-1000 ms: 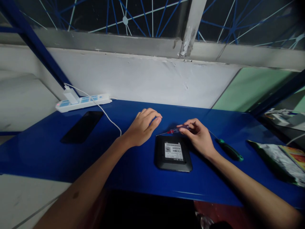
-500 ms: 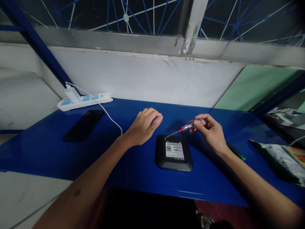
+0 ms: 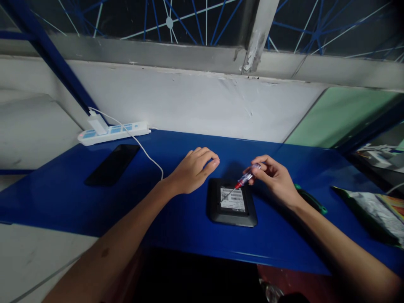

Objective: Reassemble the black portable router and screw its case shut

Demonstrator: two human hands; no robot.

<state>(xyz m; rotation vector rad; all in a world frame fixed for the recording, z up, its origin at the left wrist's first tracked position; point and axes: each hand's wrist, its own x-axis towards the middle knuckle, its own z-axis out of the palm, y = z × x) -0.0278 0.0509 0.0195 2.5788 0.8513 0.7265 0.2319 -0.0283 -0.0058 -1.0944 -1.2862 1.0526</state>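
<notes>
A small black square device (image 3: 231,205) lies label-up on the blue table (image 3: 176,219). My right hand (image 3: 275,180) pinches a thin screwdriver (image 3: 241,182) with a clear and red handle. Its tip points down and left onto the device's white label. My left hand (image 3: 194,169) rests palm down on the table just left of the device, fingers loosely curled and holding nothing.
A green-handled screwdriver (image 3: 311,200) lies behind my right wrist. A black phone (image 3: 112,164) lies at the left, near a white power strip (image 3: 112,132) with a charger and white cable. Crumpled packaging (image 3: 372,210) sits at the right edge. A white wall runs behind the table.
My right hand lifted the red-handled screwdriver off the table and tilted it, bringing its tip down onto the device. My left hand stayed almost still.
</notes>
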